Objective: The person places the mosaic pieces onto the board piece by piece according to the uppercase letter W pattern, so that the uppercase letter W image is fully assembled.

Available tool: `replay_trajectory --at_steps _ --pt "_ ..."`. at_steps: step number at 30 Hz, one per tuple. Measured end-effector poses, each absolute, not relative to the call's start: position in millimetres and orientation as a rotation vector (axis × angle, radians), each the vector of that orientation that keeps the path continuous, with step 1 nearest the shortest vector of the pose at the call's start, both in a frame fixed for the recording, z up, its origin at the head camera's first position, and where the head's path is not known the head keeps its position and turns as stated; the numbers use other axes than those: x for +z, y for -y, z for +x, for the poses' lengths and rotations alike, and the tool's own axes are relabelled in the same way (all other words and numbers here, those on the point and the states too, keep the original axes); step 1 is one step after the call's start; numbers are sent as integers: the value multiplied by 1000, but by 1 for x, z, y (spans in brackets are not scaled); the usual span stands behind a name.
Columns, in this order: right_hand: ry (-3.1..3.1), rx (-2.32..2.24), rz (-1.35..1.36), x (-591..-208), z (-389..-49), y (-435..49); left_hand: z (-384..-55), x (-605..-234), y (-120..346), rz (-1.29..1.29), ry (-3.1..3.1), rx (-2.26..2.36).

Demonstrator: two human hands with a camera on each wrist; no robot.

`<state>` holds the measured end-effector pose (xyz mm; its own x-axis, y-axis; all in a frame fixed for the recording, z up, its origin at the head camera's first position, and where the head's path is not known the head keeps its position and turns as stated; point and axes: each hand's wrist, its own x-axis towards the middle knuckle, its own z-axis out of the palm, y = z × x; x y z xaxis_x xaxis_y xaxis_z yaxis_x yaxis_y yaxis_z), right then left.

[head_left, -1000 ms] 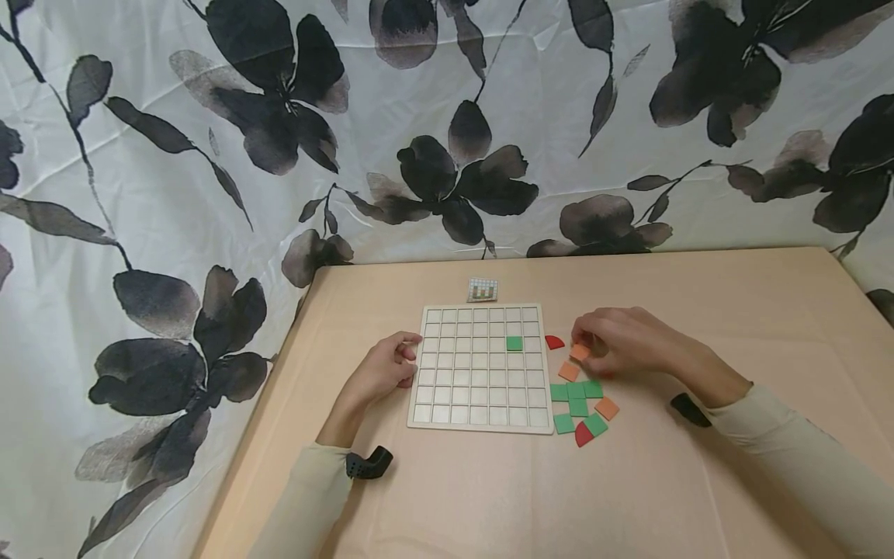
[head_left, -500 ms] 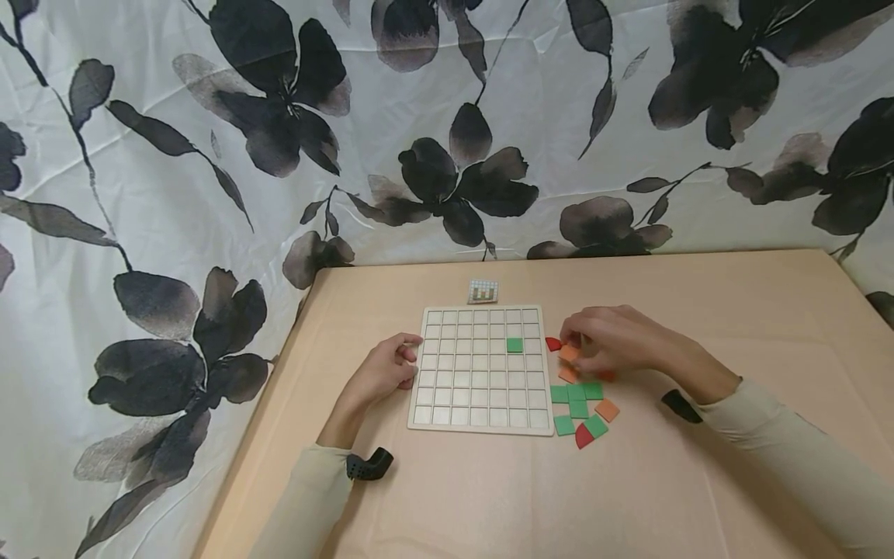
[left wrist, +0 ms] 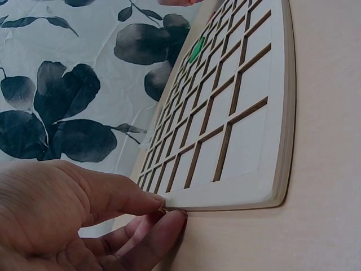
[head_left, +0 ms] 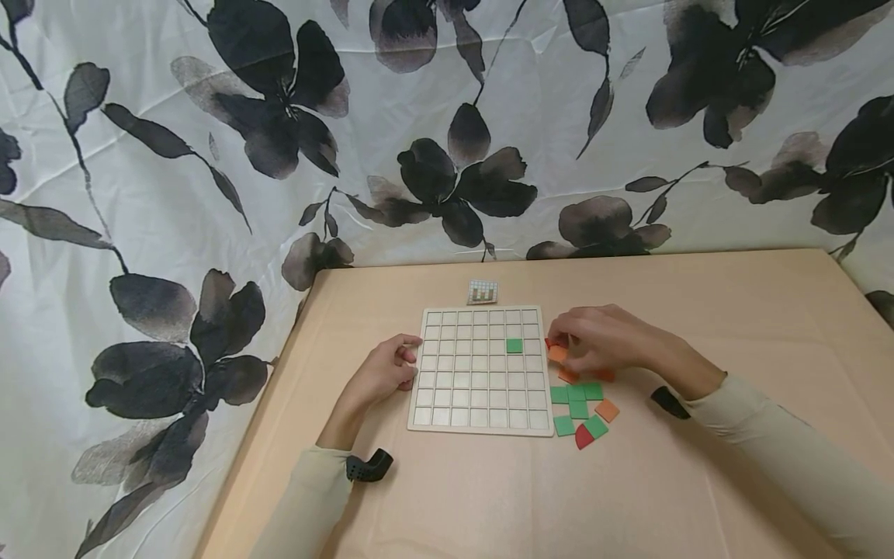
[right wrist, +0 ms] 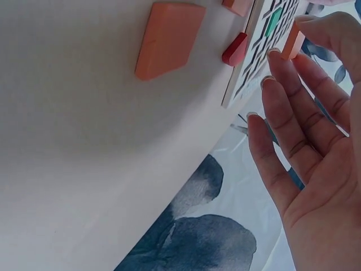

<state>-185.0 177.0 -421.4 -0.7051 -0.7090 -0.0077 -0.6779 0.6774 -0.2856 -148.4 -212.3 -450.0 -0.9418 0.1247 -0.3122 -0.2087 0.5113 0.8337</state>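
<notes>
Orange tile (right wrist: 293, 43) pinched beside grid board (head_left: 461, 378)

The right hand (head_left: 611, 340) pinches the orange tile between thumb and fingertips, its remaining fingers gently bent, just off the grid board's right edge. The left hand (head_left: 380, 368) lightly grips the opposite edge. One green tile (head_left: 514, 345) sits in the grid; loose tiles (head_left: 577, 409) lie right. A small card (head_left: 483, 292) lies near the tabletop's (head_left: 775, 326) far edge.

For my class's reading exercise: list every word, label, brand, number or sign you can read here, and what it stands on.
None: no text, number or sign can be read in any view.
Small card beyond the grid board: printed grid pattern; too small to tell whether it bears writing.
Grid board and green tile on it: no lettering visible.
Black left-wrist device: no readable brand.
</notes>
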Motion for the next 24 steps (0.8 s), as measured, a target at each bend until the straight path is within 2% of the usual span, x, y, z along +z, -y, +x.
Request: replay_trajectory --at_steps 24 --pt "-2723 -376 -1283 -426 -190 -153 -147 -451 213 -55 -2449 1397"
